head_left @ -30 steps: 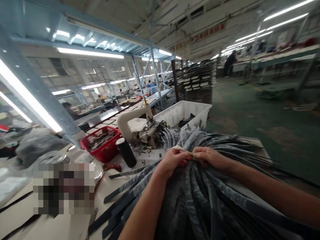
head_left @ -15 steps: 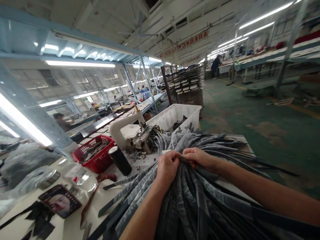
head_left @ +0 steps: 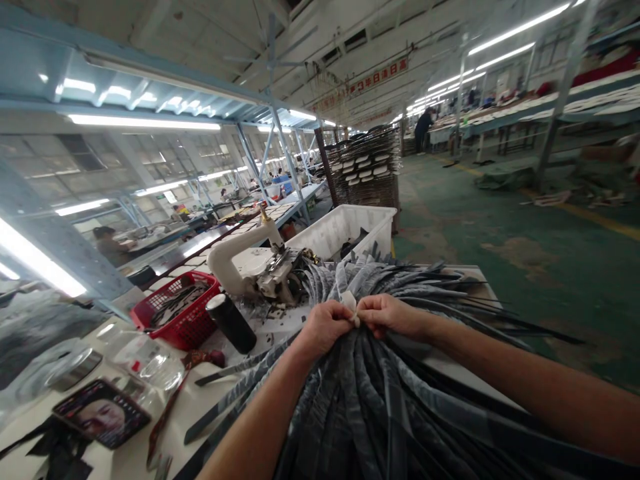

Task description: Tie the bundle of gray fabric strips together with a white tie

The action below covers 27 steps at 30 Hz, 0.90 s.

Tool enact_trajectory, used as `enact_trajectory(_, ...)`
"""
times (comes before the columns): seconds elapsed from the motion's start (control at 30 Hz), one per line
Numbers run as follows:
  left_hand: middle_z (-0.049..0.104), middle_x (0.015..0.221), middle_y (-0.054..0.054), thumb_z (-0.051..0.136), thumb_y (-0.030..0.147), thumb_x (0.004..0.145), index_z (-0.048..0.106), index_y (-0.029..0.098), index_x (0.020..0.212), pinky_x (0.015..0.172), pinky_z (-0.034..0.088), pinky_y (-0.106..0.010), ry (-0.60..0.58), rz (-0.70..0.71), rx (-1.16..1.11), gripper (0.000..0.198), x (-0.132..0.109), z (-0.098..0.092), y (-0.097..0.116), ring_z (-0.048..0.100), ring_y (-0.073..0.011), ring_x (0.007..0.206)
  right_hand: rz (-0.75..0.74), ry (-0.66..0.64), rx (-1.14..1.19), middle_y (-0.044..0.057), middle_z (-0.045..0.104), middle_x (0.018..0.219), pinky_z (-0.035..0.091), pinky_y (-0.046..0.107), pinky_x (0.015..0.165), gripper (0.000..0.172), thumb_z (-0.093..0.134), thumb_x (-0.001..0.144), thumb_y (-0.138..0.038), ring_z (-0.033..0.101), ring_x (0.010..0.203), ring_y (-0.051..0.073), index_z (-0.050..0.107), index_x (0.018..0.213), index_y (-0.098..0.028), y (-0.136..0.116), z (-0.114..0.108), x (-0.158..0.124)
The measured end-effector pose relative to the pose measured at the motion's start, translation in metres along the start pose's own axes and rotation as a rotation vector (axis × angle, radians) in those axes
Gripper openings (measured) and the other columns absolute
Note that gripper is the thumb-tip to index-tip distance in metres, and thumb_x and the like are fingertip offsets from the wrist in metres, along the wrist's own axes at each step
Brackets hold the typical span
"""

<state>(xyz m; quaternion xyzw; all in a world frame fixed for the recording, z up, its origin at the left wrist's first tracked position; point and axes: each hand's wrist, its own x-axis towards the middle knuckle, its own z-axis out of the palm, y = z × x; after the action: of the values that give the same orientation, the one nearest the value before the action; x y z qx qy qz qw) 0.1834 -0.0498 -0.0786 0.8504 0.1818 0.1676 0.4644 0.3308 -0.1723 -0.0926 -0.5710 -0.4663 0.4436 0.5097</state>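
A large bundle of dark grey strips [head_left: 360, 400] spreads over the table, gathered at its middle. A pale tie [head_left: 350, 301] shows at that gathered point. My left hand [head_left: 326, 325] pinches one side of the pale tie, fingers closed. Close against it, my right hand [head_left: 384, 315] pinches the other side, also closed. Both hands rest just above the strips, fingertips nearly touching. Behind the bundle stands a cream sewing machine [head_left: 240, 257].
A red basket [head_left: 187, 323] and a black cylinder [head_left: 231, 325] stand left of the machine. A phone [head_left: 101, 412] and clear plastic containers [head_left: 145, 360] lie nearer. Behind is a white bin [head_left: 345, 230]; a metal rack [head_left: 363, 167] stands beyond.
The pale tie now stands up between my fingertips, where it was mostly hidden. My left hand has turned flatter and its forearm has swung left. The whole view has shifted slightly.
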Motion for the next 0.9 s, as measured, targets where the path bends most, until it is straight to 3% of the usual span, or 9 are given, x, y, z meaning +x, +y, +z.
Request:
enact_trajectory(0.17, 0.064, 0.068, 0.002, 0.062, 0.025, 0.066, 0.07, 0.016, 0.074, 0.066, 0.039, -0.025, 0.107, -0.008, -0.018, 0.015, -0.004, 0.007, -0.007, 0.053, -0.0108, 0.065, 0.015, 0.018, -0.011, -0.003, 0.051, 0.058, 0.039, 0.019, 0.047, 0.05, 0.072, 0.065, -0.058, 0.046, 0.048, 0.007, 0.053, 0.077, -0.013, -0.002, 0.002, 0.002)
enact_trajectory(0.63, 0.058, 0.061, 0.006, 0.062, 0.021, 0.067, 0.064, 0.018, 0.069, 0.059, 0.036, -0.024, 0.222, 0.002, 0.033, 0.004, -0.009, 0.013, -0.001, 0.049, -0.009, 0.058, 0.077, 0.041, -0.013, -0.002, 0.053, 0.056, 0.038, 0.019, 0.044, 0.053, 0.074, 0.061, -0.06, 0.048, 0.045, 0.008, 0.054, 0.076, -0.013, -0.009, 0.005, 0.0)
enact_trajectory(0.77, 0.058, 0.064, 0.006, 0.067, 0.023, 0.066, 0.058, 0.018, 0.075, 0.057, 0.037, -0.023, 0.255, 0.03, -0.013, 0.013, -0.008, 0.014, -0.005, 0.051, -0.009, 0.059, 0.084, 0.036, -0.008, -0.002, 0.052, 0.055, 0.038, 0.019, 0.044, 0.052, 0.076, 0.061, -0.059, 0.048, 0.045, 0.008, 0.054, 0.074, -0.013, -0.011, 0.005, -0.001)
enact_trajectory(0.9, 0.067, 0.07, 0.004, 0.065, 0.022, 0.072, 0.068, 0.02, 0.095, 0.062, 0.042, -0.023, 0.192, 0.067, -0.062, 0.024, -0.01, 0.014, -0.004, 0.057, -0.0101, 0.062, 0.098, 0.039, -0.006, -0.002, 0.053, 0.056, 0.038, 0.019, 0.044, 0.052, 0.075, 0.062, -0.059, 0.049, 0.045, 0.008, 0.055, 0.076, -0.013, -0.011, 0.005, 0.001)
